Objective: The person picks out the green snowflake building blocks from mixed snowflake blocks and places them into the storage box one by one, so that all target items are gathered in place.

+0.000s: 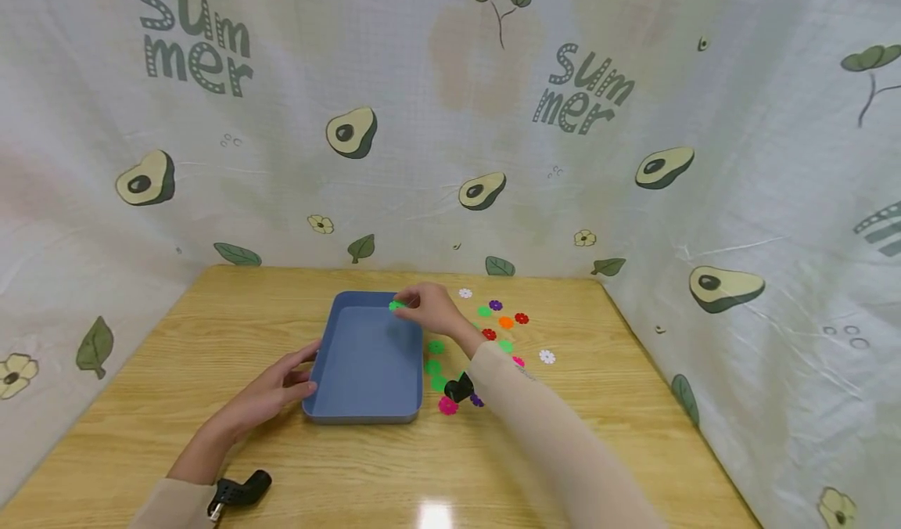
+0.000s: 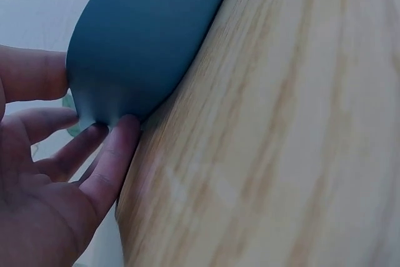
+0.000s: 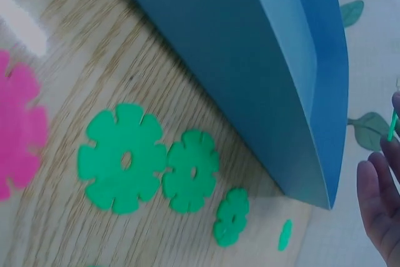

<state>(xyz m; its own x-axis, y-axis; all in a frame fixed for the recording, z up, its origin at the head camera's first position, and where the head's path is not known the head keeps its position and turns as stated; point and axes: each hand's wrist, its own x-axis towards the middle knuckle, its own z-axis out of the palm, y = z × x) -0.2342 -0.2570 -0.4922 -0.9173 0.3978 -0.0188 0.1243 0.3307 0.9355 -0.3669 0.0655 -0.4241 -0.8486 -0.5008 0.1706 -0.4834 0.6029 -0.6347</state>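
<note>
A blue rectangular tray (image 1: 367, 361) lies on the wooden table. At its left side is my left hand (image 1: 271, 384), thumb by the rim and fingers spread; the left wrist view shows fingertips (image 2: 128, 126) against the tray's outer wall (image 2: 134, 42). Over the tray's far right corner, my right hand (image 1: 431, 308) pinches a green flower-shaped disc (image 1: 396, 306) between thumb and fingers. In the right wrist view this disc (image 3: 392, 127) appears edge-on. More green flower-shaped discs (image 3: 122, 157) lie in a row along the tray's right side.
Right of the tray, loose flower discs are scattered: a pink one (image 1: 448, 405), an orange one (image 1: 506, 322), a white one (image 1: 547, 356), plus several red, purple and green. A printed cloth (image 1: 415, 67) hangs behind the table (image 1: 260, 302) and along its sides.
</note>
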